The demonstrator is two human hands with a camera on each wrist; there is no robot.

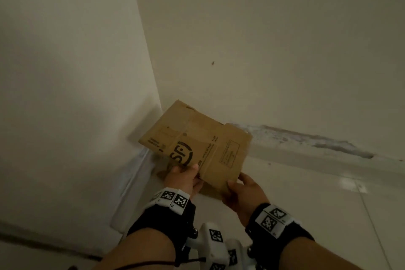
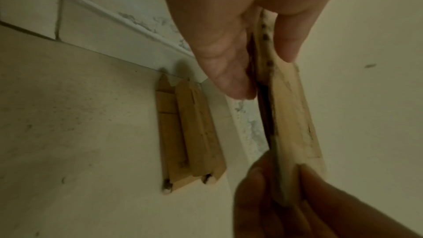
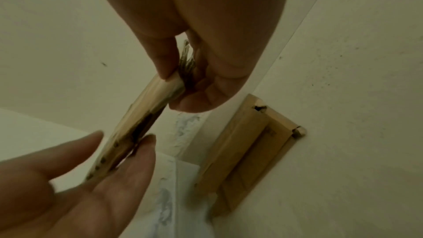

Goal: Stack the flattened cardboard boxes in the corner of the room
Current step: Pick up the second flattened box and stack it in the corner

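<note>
I hold a flattened brown cardboard box (image 1: pixel 197 142), printed with a black logo, in the air above the room's corner, tilted up towards the walls. My left hand (image 1: pixel 186 176) pinches its near left edge between thumb and fingers. My right hand (image 1: pixel 236 184) pinches its near right corner. Seen edge-on, the box (image 2: pixel 290 115) sits between the fingers of my left hand (image 2: pixel 260 71), and my right hand (image 3: pixel 183 86) grips the same box (image 3: pixel 142 115). On the floor below lies a small stack of flattened boxes (image 2: pixel 190 133) (image 3: pixel 247 142), set against the skirting in the corner and mostly hidden in the head view.
Two pale walls meet at the corner (image 1: pixel 160 103). A white skirting board (image 1: pixel 306 153) with scuffed, peeling paint runs along both. The floor (image 1: pixel 328 204) is pale glossy tile. A white marker-covered device (image 1: pixel 214 245) hangs near my wrists at the bottom.
</note>
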